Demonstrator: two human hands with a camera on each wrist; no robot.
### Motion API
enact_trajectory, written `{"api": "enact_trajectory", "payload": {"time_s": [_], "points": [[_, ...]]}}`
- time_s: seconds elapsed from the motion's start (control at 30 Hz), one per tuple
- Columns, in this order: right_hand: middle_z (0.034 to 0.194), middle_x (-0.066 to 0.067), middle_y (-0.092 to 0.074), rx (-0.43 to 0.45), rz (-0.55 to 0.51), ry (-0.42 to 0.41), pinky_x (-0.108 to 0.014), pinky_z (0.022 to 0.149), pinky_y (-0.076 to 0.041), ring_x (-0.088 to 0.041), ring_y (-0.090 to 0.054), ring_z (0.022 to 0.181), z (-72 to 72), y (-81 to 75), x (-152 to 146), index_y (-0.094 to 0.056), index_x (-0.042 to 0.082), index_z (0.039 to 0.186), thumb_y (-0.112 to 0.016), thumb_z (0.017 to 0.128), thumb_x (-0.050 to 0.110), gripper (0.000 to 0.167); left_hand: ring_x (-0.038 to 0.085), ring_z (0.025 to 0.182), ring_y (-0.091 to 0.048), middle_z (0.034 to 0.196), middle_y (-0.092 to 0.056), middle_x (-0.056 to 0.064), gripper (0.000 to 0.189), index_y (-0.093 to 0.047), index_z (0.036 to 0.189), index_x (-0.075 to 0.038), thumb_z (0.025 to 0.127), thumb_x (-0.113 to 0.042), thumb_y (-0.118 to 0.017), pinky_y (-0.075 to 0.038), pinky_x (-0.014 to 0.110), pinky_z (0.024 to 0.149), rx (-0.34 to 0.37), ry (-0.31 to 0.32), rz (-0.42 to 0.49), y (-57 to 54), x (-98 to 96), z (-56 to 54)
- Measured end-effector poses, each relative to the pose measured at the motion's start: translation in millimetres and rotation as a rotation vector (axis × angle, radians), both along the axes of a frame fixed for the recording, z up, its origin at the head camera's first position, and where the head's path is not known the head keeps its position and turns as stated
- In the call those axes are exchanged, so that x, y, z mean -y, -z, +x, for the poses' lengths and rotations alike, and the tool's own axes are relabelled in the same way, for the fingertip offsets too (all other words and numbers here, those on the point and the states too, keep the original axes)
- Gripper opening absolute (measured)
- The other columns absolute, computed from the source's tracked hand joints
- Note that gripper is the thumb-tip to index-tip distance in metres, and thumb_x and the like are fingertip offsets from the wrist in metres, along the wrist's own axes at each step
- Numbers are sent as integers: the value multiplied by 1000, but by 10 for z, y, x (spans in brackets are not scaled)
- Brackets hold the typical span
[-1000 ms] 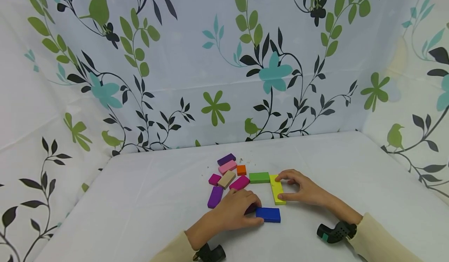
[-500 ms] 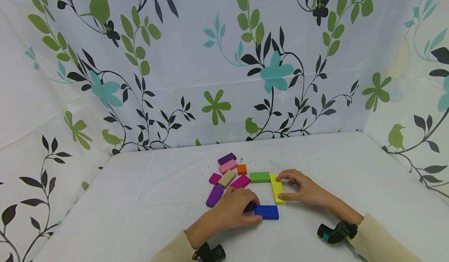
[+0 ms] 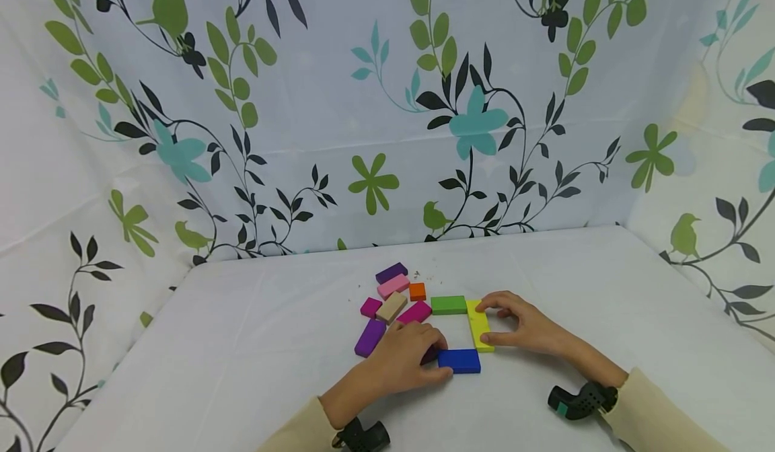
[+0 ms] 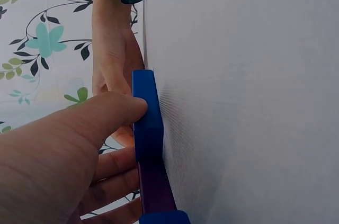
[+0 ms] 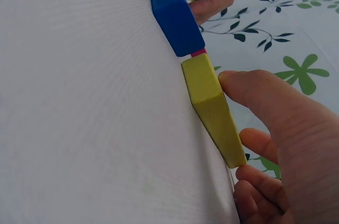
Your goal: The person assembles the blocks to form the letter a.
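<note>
My left hand (image 3: 402,364) pinches a blue block (image 3: 459,361) by its left end, thumb on the near edge, fingers at the far side. A dark purple block (image 3: 430,355) shows partly under those fingers; the palm hides the rest. With thumb and fingertips, my right hand (image 3: 525,324) holds a yellow block (image 3: 479,327) that lies lengthwise away from me. The blue block (image 5: 177,15) sits close to the yellow block's (image 5: 214,107) near end in the right wrist view. A green block (image 3: 448,305) lies crosswise at the yellow block's far end.
Left of the green block lie a magenta block (image 3: 415,312), a tan block (image 3: 391,307), an orange block (image 3: 418,292) and a pink block (image 3: 393,286). Purple blocks (image 3: 370,337) and a small magenta one (image 3: 371,307) lie around them. A patterned curtain (image 3: 272,136) hangs behind the white table.
My left hand has slid the blue block away from me and slightly left, up to the level of the yellow block's near end. The right hand and yellow block stay in place.
</note>
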State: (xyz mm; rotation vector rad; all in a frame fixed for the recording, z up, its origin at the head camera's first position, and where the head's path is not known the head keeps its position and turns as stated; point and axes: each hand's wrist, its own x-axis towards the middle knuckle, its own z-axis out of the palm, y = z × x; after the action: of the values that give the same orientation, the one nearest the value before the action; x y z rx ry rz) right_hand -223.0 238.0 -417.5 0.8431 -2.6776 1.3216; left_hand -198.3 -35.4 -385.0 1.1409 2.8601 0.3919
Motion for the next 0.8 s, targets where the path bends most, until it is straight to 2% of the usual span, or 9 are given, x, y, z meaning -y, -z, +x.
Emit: {"api": "enact_trajectory", "payload": {"time_s": [0.2,0.53,0.8], "points": [[129,-10,-54,-9,7,2,-30,97,-45,-31,-51,116,-1,11,-10,-63,11,119,-77,84,24,40,6,100,-53,101,-62,-12,34,-65,108,-22,88,-49,-67,-43,40,94,-6,5,-2,7,-7,-7],[130,-10,-54,-3,19,3,-31,97,-45,-31,-51,116,12,-2,-5,-62,11,120,-77,84,25,41,8,105,-56,109,-63,-9,41,-64,116,-22,89,-52,-63,-44,44,97,8,16,-23,-15,4,3],[131,-10,-53,8,22,13,-33,97,-45,-31,-52,116,12,-16,2,-62,12,120,-77,84,26,42,6,107,-57,109,-65,-8,33,-65,116,-21,94,-45,-60,-44,42,100,-18,11,43,-53,23,-2]]}}
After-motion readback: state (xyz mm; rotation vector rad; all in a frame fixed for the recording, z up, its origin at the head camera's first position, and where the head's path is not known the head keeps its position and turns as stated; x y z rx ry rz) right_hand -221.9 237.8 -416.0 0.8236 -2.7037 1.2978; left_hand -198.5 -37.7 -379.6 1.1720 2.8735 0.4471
